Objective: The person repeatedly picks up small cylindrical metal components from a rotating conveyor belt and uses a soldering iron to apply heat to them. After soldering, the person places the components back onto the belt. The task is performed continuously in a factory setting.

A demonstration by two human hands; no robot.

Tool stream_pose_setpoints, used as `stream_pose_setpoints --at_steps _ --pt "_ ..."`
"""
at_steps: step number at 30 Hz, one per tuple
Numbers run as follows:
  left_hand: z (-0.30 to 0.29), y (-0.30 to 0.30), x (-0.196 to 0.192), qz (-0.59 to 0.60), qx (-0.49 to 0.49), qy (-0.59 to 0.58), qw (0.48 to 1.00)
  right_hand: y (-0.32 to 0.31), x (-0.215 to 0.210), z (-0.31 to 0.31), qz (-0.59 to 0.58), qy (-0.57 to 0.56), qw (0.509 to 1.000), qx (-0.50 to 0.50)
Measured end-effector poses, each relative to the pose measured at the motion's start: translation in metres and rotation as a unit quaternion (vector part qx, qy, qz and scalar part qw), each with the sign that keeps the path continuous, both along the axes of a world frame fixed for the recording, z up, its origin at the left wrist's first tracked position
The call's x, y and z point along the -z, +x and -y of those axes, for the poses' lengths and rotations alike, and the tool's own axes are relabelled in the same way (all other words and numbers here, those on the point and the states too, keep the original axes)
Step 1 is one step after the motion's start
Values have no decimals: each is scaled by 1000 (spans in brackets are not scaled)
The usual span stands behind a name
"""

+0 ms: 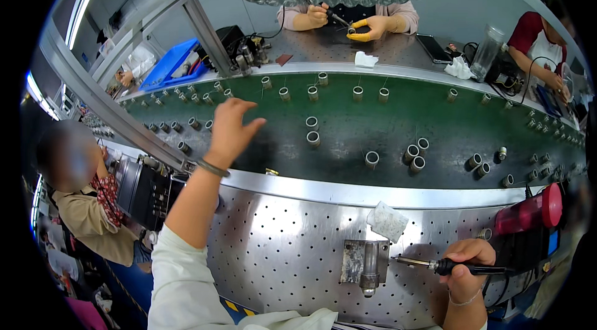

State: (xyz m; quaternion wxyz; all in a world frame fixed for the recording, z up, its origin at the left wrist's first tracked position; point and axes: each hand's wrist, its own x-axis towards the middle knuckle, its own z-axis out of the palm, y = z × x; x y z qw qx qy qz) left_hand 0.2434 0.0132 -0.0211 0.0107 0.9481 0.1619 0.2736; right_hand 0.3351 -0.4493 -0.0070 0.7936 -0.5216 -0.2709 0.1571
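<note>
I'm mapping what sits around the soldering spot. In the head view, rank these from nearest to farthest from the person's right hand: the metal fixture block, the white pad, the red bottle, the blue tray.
From the right hand:
1. Red bottle, just above and right of it, lying on its side.
2. Metal fixture block, to its left on the perforated bench.
3. White pad, up and left; close to the block's distance, a narrow call.
4. Blue tray, far upper left across the belt.

L hand open, reaching over green belt w/ metal rings; R hand grips soldering iron.
</note>
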Motion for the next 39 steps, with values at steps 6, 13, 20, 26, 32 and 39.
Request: stream_pose_setpoints --at_steps 6,13,20,26,32,39 --pt "55 46 5 -90 221 -85 967 0 7 11 -51 -5 999 -12" --pt "38 57 14 -111 169 -121 972 21 21 34 257 -111 945 -172" --pt "-6 -3 18 -119 -42 -47 991 -9 11 5 3 -6 1000 12" --pt "-20 -25 -1 -63 -115 -64 989 -7 9 8 -28 -23 999 12" --pt "-44 -31 29 -106 -161 -46 980 -7 13 12 -46 -13 999 4" --pt "-37 -20 5 -91 -221 -21 971 -6 14 12 -38 9 999 -7"
